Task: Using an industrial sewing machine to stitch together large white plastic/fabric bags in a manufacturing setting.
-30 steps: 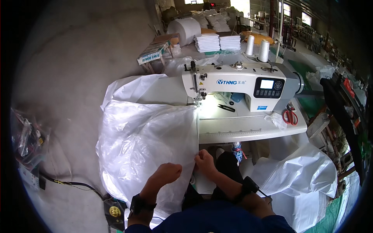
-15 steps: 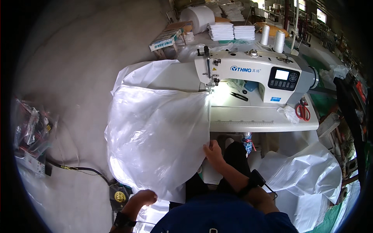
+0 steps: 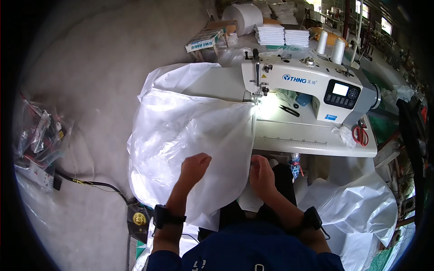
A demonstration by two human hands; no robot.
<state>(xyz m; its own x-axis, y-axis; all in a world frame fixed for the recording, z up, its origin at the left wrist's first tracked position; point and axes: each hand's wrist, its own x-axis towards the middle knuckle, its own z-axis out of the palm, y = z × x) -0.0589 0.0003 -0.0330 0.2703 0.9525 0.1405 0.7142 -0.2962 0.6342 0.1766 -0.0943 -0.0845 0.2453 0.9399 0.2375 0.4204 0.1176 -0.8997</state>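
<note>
A large, glossy white plastic sheet (image 3: 167, 131) spreads left of the white sewing machine (image 3: 298, 81) and hangs over the table's near edge. Its upper right corner lies under the lit needle area. My right hand (image 3: 262, 174) has its fingers pinched at the sheet's right edge, just below the tabletop. Over the lower middle of the sheet is my left hand (image 3: 194, 169), closed with curled fingers; whether plastic is caught in it is hidden. Black thread snips (image 3: 289, 111) rest on the machine bed, right of the needle.
Red-handled scissors (image 3: 360, 134) lie at the table's right end. White thread cones (image 3: 337, 51) stand behind the machine, near stacked white packets (image 3: 270, 35) and a white roll (image 3: 243, 19). More white sheeting (image 3: 352, 203) hangs at the lower right. Bagged parts (image 3: 40, 131) sit at far left.
My left hand has moved up and right from the sheet's lower edge to over its middle. The right hand stays at the sheet's right edge. The whole view has shifted slightly.
</note>
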